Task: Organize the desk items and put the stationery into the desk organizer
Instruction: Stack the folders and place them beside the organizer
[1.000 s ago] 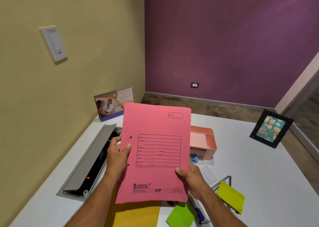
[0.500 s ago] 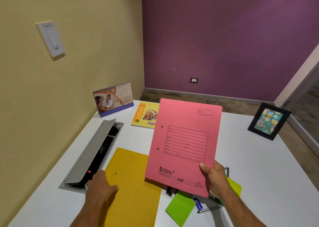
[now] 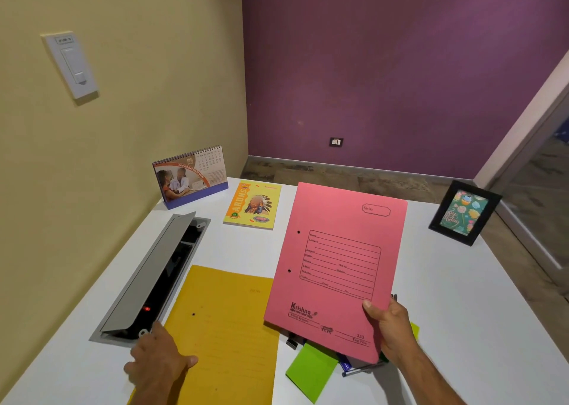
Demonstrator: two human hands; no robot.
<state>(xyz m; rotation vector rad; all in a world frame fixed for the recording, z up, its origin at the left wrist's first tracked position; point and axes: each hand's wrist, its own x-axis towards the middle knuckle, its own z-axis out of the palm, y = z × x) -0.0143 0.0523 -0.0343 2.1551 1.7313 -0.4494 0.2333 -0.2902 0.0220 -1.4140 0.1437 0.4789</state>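
My right hand [image 3: 388, 327] grips the lower right corner of a pink file folder [image 3: 338, 250] and holds it tilted above the right half of the white desk [image 3: 462, 312]. A yellow file folder [image 3: 228, 327] lies flat at the front. My left hand [image 3: 157, 364] is at its left edge, thumb on top and fingers curled over the edge. Under the pink folder a green sticky pad [image 3: 311, 370], a blue pen [image 3: 348, 367] and a yellow-green pad [image 3: 414, 330] peek out. The desk organizer is hidden behind the pink folder.
An open grey cable hatch [image 3: 154, 278] is sunk into the desk at the left. At the back stand a desk calendar [image 3: 191, 175] and a black photo frame [image 3: 463, 212]. A yellow notebook [image 3: 252, 204] lies flat between them.
My left hand let go of the pink folder and dropped to the yellow folder's left edge. My right hand carried the pink folder to the right, uncovering the notebook and the yellow folder.
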